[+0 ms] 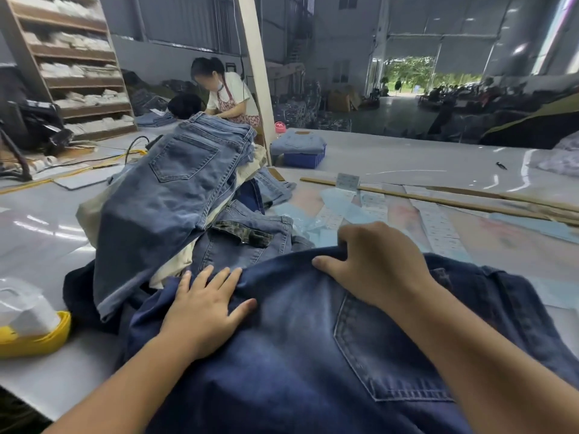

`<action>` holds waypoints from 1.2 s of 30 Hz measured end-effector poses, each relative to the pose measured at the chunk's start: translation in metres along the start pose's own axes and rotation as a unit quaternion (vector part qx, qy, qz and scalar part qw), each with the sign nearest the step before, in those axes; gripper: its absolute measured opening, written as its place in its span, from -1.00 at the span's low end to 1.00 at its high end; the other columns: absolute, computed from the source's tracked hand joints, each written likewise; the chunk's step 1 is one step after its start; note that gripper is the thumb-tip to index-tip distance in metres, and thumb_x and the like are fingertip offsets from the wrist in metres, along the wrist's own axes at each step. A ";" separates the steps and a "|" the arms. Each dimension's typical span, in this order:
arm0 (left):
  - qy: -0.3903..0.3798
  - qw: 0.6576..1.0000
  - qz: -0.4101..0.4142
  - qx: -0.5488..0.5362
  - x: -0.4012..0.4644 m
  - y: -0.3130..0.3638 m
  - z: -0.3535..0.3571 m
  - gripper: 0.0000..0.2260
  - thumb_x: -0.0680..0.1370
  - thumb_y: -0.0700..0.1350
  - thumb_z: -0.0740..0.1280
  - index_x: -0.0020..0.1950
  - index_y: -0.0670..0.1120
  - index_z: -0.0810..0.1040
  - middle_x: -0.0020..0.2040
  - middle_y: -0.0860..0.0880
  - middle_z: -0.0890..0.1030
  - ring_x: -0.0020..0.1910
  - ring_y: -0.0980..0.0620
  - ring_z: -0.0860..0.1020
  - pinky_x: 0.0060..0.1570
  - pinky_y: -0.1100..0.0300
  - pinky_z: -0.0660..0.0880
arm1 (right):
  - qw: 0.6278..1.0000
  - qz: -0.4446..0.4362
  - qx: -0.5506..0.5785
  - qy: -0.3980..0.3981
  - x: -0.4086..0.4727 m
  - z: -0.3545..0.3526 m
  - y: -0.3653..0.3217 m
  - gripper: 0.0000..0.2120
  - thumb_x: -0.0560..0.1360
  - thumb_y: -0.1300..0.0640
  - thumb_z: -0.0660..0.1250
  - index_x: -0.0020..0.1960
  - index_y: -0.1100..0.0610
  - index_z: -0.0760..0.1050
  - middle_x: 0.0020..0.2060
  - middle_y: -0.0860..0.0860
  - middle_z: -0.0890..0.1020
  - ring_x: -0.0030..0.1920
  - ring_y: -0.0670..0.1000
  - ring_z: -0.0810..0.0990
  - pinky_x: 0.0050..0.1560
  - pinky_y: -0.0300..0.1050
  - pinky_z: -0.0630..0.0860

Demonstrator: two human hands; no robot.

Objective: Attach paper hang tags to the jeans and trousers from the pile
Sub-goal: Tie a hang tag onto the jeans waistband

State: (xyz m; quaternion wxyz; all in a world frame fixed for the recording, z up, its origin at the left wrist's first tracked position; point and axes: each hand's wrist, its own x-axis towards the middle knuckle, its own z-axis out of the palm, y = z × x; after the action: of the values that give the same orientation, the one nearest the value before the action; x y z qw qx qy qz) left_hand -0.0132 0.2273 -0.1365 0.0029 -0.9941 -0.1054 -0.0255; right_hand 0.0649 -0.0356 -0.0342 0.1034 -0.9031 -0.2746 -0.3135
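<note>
A pair of dark blue jeans [313, 355] lies spread in front of me, back pocket up. My left hand [205, 308] lies flat on the denim with its fingers straight, near the far edge. My right hand [372, 264] grips the far edge of the same jeans, fingers curled over the fold and thumb on top. Behind them rises a pile of lighter jeans and cream trousers [175, 189]. Paper hang tags [376, 205], pale blue and white, lie fanned out on the table beyond my right hand.
A yellow tray [37, 339] holding a white thread cone stands at the left. Long wooden sticks [438, 198] cross the table at the right. A blue crate [302, 158] with folded jeans sits farther back. A person works at the far side, beside a white post [257, 73].
</note>
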 end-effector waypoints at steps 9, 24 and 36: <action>-0.006 0.999 -0.020 -0.046 0.000 0.034 -0.022 -0.30 0.56 0.40 -0.10 0.61 0.08 0.05 0.63 0.00 0.06 0.60 -0.03 -0.02 0.54 -0.13 -0.13 | 0.932 0.188 0.015 -0.309 -0.040 0.032 0.028 -0.34 0.50 -0.45 -0.03 0.37 -0.03 0.33 0.34 0.05 0.46 0.34 0.16 0.39 0.37 0.22 0.22; -0.035 0.969 0.212 -0.120 -0.011 0.208 -0.043 -0.32 0.56 0.38 0.03 0.61 0.11 0.05 0.63 0.06 -0.06 0.60 0.04 -0.07 0.55 0.00 -0.09 | 0.924 0.337 0.069 -0.167 -0.137 -0.050 0.098 -0.49 0.51 -0.31 0.16 0.33 -0.03 0.40 0.27 -0.02 0.49 0.33 0.08 0.40 0.35 0.05 0.32; 0.089 0.935 0.278 -0.204 -0.038 0.276 -0.016 -0.50 0.49 0.16 0.05 0.43 0.16 0.34 0.49 0.12 0.25 0.49 0.11 0.15 0.46 0.16 -0.01 | 0.878 0.469 0.078 -0.057 -0.206 -0.096 0.115 -0.87 0.42 -0.07 0.45 -0.13 -0.08 0.52 -0.09 -0.15 0.48 0.01 -0.05 0.46 -0.05 -0.19 0.34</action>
State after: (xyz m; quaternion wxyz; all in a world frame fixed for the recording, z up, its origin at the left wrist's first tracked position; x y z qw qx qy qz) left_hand 0.0069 -0.0503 -0.1227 -0.1832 -0.9567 0.1829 -0.1329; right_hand -0.0537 -0.2544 -0.0888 0.2924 -0.9314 0.1521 -0.1544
